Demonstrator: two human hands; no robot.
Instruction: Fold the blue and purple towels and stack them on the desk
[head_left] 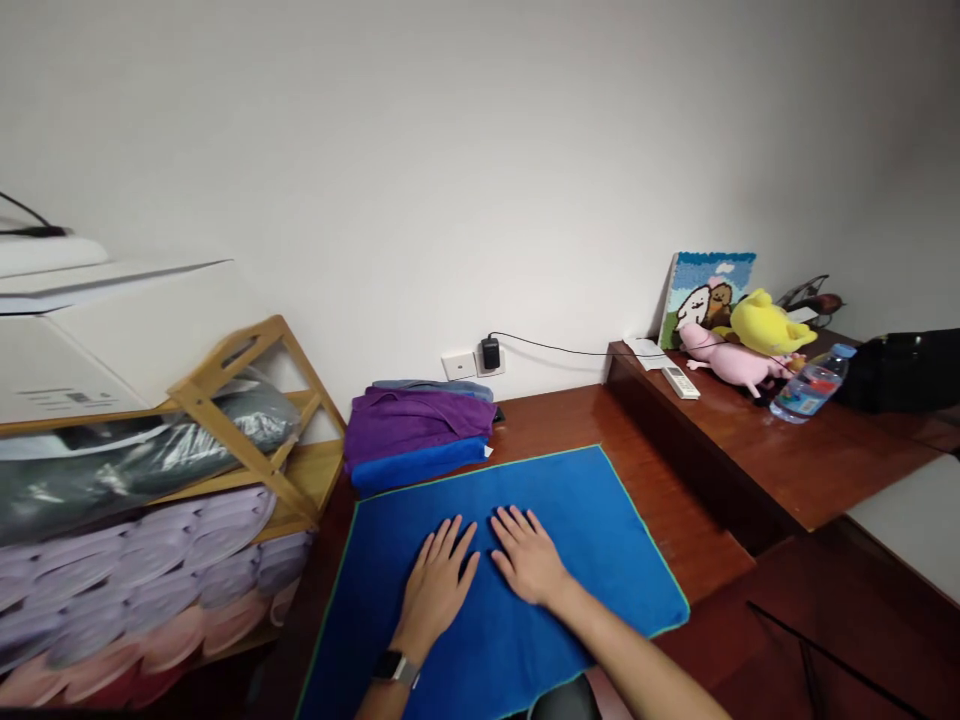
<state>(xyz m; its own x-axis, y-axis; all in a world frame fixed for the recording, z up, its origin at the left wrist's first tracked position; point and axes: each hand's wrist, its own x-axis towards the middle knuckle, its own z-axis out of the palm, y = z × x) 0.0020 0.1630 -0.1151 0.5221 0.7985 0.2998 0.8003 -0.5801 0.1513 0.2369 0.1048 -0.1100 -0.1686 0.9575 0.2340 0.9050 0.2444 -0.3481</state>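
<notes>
A blue towel (600,520) with a light green edge lies spread over the brown wooden table, its near edge reaching toward my body. My left hand (439,585) rests palm down on the towel, fingers stretched out, with a watch (396,667) on the wrist. To its right, my right hand (529,555) also lies flat on the cloth, fingers a little apart. Neither hand holds anything. Just beyond the towel's far left part sits a pile of folded cloths, a purple one (420,420) above a blue one (420,463).
Left stands a wooden rack (259,440) with lilac and pink items and a plastic-wrapped bundle. A raised shelf (780,470) on the right carries plush toys (769,325), a bottle (814,385) and a remote (681,382). A black adapter (490,352) is plugged into the wall.
</notes>
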